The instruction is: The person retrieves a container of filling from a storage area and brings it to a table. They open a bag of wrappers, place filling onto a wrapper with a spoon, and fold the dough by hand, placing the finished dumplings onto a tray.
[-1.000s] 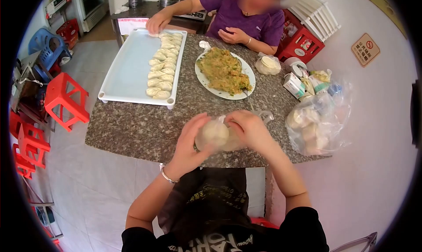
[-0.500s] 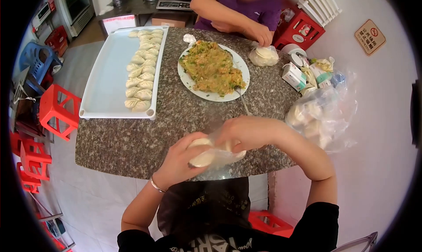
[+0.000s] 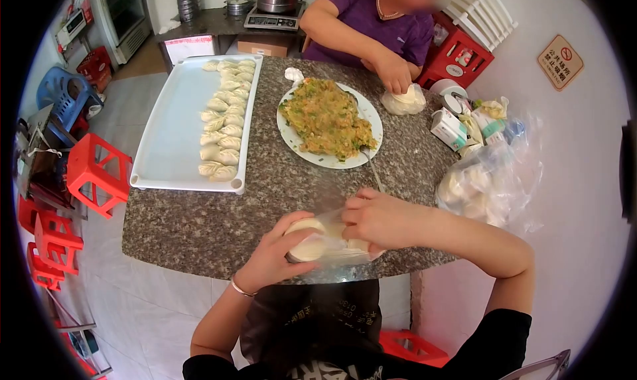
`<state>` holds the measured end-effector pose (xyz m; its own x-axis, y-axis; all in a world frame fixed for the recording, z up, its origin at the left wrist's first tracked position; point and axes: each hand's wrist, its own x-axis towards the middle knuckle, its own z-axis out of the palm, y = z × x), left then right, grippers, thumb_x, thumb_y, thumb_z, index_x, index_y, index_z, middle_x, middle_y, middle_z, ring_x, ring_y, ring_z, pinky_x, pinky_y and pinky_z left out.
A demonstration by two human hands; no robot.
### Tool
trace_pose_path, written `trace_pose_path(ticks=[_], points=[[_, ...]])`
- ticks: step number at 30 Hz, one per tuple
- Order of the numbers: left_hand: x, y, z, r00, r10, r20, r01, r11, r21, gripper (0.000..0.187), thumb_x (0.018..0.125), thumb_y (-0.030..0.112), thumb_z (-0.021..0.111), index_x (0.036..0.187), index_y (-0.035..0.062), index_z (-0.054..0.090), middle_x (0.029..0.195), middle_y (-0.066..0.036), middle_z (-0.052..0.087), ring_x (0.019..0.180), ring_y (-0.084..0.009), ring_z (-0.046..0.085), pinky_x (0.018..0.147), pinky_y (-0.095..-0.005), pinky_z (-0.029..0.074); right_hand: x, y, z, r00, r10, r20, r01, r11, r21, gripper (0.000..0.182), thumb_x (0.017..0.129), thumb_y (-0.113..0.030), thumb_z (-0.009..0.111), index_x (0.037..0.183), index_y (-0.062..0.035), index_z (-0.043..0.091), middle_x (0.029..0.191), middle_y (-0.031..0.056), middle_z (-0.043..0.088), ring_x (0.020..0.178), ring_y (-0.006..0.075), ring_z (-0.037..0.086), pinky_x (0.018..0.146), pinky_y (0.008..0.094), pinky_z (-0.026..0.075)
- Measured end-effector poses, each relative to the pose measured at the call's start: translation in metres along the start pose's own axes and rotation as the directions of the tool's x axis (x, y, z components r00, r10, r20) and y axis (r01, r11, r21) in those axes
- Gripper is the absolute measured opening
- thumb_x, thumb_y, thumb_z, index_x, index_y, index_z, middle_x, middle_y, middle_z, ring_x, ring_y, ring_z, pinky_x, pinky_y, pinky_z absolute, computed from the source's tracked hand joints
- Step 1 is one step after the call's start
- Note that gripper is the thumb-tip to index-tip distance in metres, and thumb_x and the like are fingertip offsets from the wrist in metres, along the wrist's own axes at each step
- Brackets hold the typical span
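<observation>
Near the front edge of the speckled stone table [image 3: 192, 227], my left hand [image 3: 265, 254] is wrapped round a stack of round dumpling wrappers [image 3: 308, 246]. A clear plastic bag [image 3: 335, 255] lies partly around the wrappers. My right hand [image 3: 377, 217] has its fingers closed on the bag's right side, where more pale wrappers show through; its fingertips are partly hidden. Beyond my hands stands a white plate [image 3: 325, 161] heaped with orange-green filling [image 3: 325, 118], a utensil handle [image 3: 373, 172] sticking out toward me.
At the left, a white tray [image 3: 159, 134] carries rows of pleated dumplings [image 3: 225, 125]. Across the table a person [image 3: 371, 42] touches another bag of wrappers [image 3: 405, 100]. Boxes [image 3: 449, 128] and a large plastic bag [image 3: 474, 191] with pale contents sit at the right. Red stools [image 3: 99, 171] stand left.
My right hand has shifted slightly right and its fingers have curled in on the bag. More of the wrapper stack's face shows in my left hand. The whole view has moved a little.
</observation>
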<state>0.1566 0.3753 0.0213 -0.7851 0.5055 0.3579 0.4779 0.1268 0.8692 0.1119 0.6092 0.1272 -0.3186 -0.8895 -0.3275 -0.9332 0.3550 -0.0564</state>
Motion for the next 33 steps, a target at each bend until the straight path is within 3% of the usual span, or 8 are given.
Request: trace_pose_path(ticks=[7, 9, 19, 22, 25, 27, 30, 33], points=[[-0.001, 0.001, 0.002, 0.998, 0.052, -0.019, -0.051, 0.996, 0.074, 0.052, 0.065, 0.015, 0.081, 0.111, 0.0038, 0.059, 0.128, -0.015, 0.047, 0.113, -0.0316, 0.052, 0.094, -0.0368, 0.044, -0.002, -0.012, 0.003, 1.0, 0.014, -0.011, -0.015, 0.999, -0.051, 0.035, 0.062, -0.024, 0.072, 0.092, -0.0102, 0.06, 0.092, 0.0007, 0.057, 0.1, 0.0183, 0.05, 0.093, 0.0356, 0.035], [-0.002, 0.002, 0.002, 0.999, 0.052, -0.017, -0.05, 0.996, 0.075, 0.052, 0.065, 0.015, 0.081, 0.111, 0.0038, 0.059, 0.128, -0.015, 0.047, 0.113, -0.0315, 0.052, 0.094, -0.0369, 0.044, -0.003, -0.01, 0.009, 0.988, -0.06, -0.141, 0.038, 0.987, -0.154, 0.018, 0.069, -0.015, 0.063, 0.086, -0.0124, 0.06, 0.083, -0.0016, 0.058, 0.095, 0.0172, 0.052, 0.088, 0.0335, 0.038], [-0.005, 0.001, 0.005, 0.998, 0.046, -0.052, -0.042, 0.996, 0.077, 0.057, 0.063, 0.017, 0.082, 0.112, 0.001, 0.058, 0.126, -0.017, 0.048, 0.114, -0.0319, 0.051, 0.094, -0.0374, 0.044, -0.01, -0.021, 0.002, 0.99, -0.086, -0.108, 0.065, 0.981, -0.184, 0.008, 0.07, -0.016, 0.062, 0.077, -0.0135, 0.063, 0.077, -0.0019, 0.057, 0.093, 0.0164, 0.052, 0.095, 0.0347, 0.033], [-0.008, 0.0, 0.008, 0.997, 0.022, -0.073, -0.015, 0.996, 0.092, 0.058, 0.064, 0.018, 0.082, 0.113, 0.0004, 0.058, 0.126, -0.018, 0.048, 0.114, -0.0323, 0.051, 0.094, -0.0377, 0.044, -0.01, -0.021, 0.0, 0.994, 0.006, 0.11, 0.005, 0.994, -0.108, 0.026, 0.064, -0.02, 0.068, 0.087, -0.0097, 0.062, 0.087, 0.0023, 0.057, 0.105, 0.0202, 0.05, 0.104, 0.0415, 0.03], [-0.015, -0.001, 0.012, 0.997, 0.02, -0.072, -0.011, 0.992, 0.127, 0.058, 0.065, 0.019, 0.081, 0.114, 0.0006, 0.057, 0.126, -0.018, 0.048, 0.114, -0.0327, 0.052, 0.094, -0.0377, 0.044, -0.022, -0.012, 0.0, 0.999, 0.029, 0.019, -0.029, 1.0, 0.006, 0.032, 0.062, -0.024, 0.072, 0.088, -0.0087, 0.061, 0.089, 0.004, 0.058, 0.103, 0.0217, 0.051, 0.103, 0.0426, 0.033], [-0.017, 0.005, 0.018, 0.996, 0.015, -0.088, -0.006, 0.995, 0.102, 0.057, 0.067, 0.019, 0.081, 0.115, 0.0012, 0.057, 0.128, -0.018, 0.047, 0.115, -0.0331, 0.051, 0.095, -0.0376, 0.044, -0.032, -0.009, 0.0, 0.971, 0.077, -0.225, -0.024, 0.973, 0.23, 0.033, 0.066, -0.028, 0.074, 0.089, -0.0074, 0.061, 0.092, 0.0067, 0.06, 0.099, 0.0247, 0.055, 0.102, 0.0444, 0.035], [-0.019, 0.007, 0.02, 0.991, -0.012, -0.135, 0.008, 1.0, -0.029, 0.055, 0.063, 0.02, 0.084, 0.11, 0.0033, 0.06, 0.128, -0.019, 0.047, 0.119, -0.0348, 0.047, 0.097, -0.04, 0.041, -0.039, -0.011, -0.004, 0.949, 0.168, -0.268, -0.082, 0.948, 0.306, 0.036, 0.071, -0.032, 0.074, 0.093, -0.0063, 0.06, 0.091, 0.0085, 0.061, 0.09, 0.0276, 0.059, 0.103, 0.0468, 0.035], [-0.009, 0.008, 0.003, 1.0, 0.015, 0.0, -0.015, 0.989, -0.147, 0.086, 0.063, 0.035, 0.084, 0.131, 0.0028, 0.044, 0.141, -0.017, 0.037, 0.129, -0.0298, 0.038, 0.104, -0.0408, 0.034, -0.045, -0.015, -0.02, 0.888, 0.359, -0.287, -0.186, 0.851, 0.491, 0.037, 0.073, -0.029, 0.074, 0.097, -0.0039, 0.062, 0.093, 0.0107, 0.064, 0.087, 0.0278, 0.062, 0.093, 0.0376, 0.043]])
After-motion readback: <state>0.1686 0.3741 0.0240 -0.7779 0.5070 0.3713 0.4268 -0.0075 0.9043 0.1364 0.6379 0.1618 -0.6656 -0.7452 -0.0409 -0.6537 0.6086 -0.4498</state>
